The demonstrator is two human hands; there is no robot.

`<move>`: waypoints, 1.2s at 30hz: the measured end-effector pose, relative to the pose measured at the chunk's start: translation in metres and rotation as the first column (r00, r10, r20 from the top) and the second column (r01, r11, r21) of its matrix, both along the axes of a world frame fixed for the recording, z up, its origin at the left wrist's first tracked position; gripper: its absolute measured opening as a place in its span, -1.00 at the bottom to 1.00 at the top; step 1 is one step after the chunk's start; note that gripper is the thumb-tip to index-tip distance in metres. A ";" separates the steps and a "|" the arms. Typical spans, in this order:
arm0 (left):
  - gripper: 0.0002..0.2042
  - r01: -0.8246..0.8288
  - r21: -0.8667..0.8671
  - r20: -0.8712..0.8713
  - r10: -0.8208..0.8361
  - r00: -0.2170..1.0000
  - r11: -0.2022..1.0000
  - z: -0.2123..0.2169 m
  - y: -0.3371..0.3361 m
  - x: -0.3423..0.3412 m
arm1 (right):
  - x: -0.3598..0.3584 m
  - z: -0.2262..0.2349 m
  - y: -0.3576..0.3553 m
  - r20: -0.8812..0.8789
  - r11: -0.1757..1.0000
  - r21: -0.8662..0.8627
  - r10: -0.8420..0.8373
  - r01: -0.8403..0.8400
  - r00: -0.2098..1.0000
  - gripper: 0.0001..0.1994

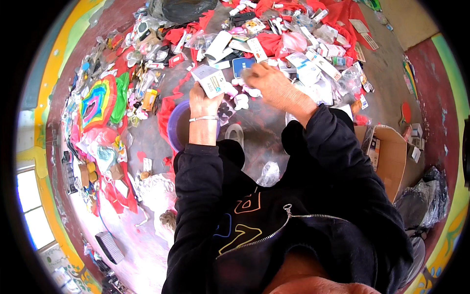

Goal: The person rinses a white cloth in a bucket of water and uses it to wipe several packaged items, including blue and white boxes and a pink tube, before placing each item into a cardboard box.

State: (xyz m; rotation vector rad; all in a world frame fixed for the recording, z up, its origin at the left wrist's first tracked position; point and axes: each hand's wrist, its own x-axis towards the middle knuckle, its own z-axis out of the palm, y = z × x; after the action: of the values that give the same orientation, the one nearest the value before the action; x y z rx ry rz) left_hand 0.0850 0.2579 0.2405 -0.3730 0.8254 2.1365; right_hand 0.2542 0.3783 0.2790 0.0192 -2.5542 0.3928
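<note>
A small white box (209,81) with dark print is gripped in my left hand (204,104), upright in front of me. Just below that hand stands a round purple basin (172,128), partly hidden by my wrist. My right hand (278,87) is raised to the right of the box, its fingers curled toward it but smeared by motion, so whether they hold anything is unclear. Past the right fingers lies a flat blue item (242,67). Small white and pink soft-looking pieces (240,101) lie between my hands on the floor.
A broad heap of mixed boxes, packets and red cloth (268,45) spreads ahead. At left lie a rainbow-striped heart-shaped item (98,104) and green plastic (120,98). An open cardboard box (393,159) stands right, near a black plastic bag (425,196). Clear crumpled plastic (269,174) lies near my legs.
</note>
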 end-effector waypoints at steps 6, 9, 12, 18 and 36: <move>-0.61 -0.166 0.053 -0.003 0.167 0.986 0.985 0.001 0.001 0.003 | -0.002 0.028 -0.004 -0.156 0.877 -0.452 -0.259 0.164 0.953 -0.79; -0.58 -0.145 0.053 -0.068 0.149 0.987 0.988 0.015 0.007 0.016 | -0.014 0.015 -0.029 -0.236 0.928 -0.353 0.037 -0.121 0.971 -0.81; -0.59 -0.197 0.090 -0.041 0.201 0.979 0.976 0.016 0.002 0.008 | -0.009 -0.017 -0.035 -0.012 0.975 -0.146 0.167 -0.167 0.986 -0.84; -0.74 -0.194 0.245 -0.289 0.262 0.921 0.950 0.018 -0.003 0.005 | -0.003 0.010 0.003 0.134 0.581 -0.791 -0.143 0.193 0.981 -0.80; -0.37 0.284 0.319 -0.329 -0.176 0.928 0.904 0.065 0.001 0.041 | -0.007 0.027 -0.021 0.174 -0.045 -0.980 0.270 0.193 0.947 -0.65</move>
State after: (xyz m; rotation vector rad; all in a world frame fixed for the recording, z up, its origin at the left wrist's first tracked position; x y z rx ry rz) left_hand 0.1261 0.2588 0.3057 0.2333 0.5807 2.0840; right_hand 0.2467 0.3574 0.3064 -0.5848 -1.7753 2.4417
